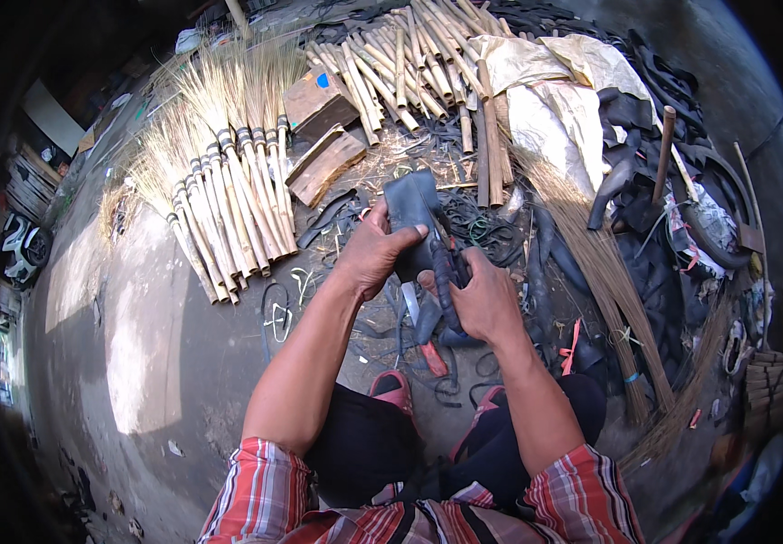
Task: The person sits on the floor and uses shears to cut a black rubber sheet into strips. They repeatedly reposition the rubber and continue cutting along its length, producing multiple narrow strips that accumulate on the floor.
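Observation:
My left hand (372, 252) grips a flat piece of black rubber (412, 201), thumb on top and fingers underneath. My right hand (486, 297) is closed round the dark wrapped handles of a pair of scissors (446, 276). The scissors' blades point away from me, against the right side of the rubber; how far they are apart is hard to see. Below my hands, a knife with a red handle (433, 359) lies on the floor among rubber strips.
Finished brooms (237, 199) lie in a row at the left. Bamboo poles (401, 63) are heaped at the back, near wooden blocks (319, 104). Black rubber tubes (654, 263), a white sack (555, 127) and a long bundle of thin sticks (600, 272) fill the right side.

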`<state>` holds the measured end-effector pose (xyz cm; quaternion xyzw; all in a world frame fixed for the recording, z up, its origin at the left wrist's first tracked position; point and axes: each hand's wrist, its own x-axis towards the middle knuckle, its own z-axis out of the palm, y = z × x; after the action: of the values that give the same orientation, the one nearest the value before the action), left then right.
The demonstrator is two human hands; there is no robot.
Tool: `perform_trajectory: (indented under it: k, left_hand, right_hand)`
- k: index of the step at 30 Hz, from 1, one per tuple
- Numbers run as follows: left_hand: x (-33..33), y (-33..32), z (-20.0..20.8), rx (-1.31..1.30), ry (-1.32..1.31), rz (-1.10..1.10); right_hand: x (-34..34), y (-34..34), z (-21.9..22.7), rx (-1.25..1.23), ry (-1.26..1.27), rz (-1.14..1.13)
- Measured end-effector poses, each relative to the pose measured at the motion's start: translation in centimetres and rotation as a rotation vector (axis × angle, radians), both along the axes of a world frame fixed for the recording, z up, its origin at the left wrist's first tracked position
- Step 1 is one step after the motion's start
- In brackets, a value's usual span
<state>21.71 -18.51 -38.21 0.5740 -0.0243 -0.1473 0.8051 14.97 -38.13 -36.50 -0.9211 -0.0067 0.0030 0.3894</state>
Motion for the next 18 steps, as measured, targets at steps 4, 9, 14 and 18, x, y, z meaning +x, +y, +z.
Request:
perform_trajectory:
  k: [4, 9, 14, 18]
  left_hand:
    - [-0.2, 0.7, 0.4, -0.028, -0.007, 0.025]
    - [-0.4, 2.5, 1.4, -0.235, 0.115, 0.045]
    - [-1.0, 1.7, 0.9, -0.151, 0.038, 0.061]
    - [-0.7, 1.5, 0.3, -0.078, 0.017, 0.055]
  right_hand:
    - [-0.4, 0.8, 0.7, 0.0, 0.042, -0.005]
    - [-1.2, 1.8, 0.7, 0.066, 0.056, 0.057]
    - [-0.8, 2.3, -0.4, 0.077, -0.101, 0.004]
    - [-0.4, 1.7, -0.6, 0.09, -0.066, 0.014]
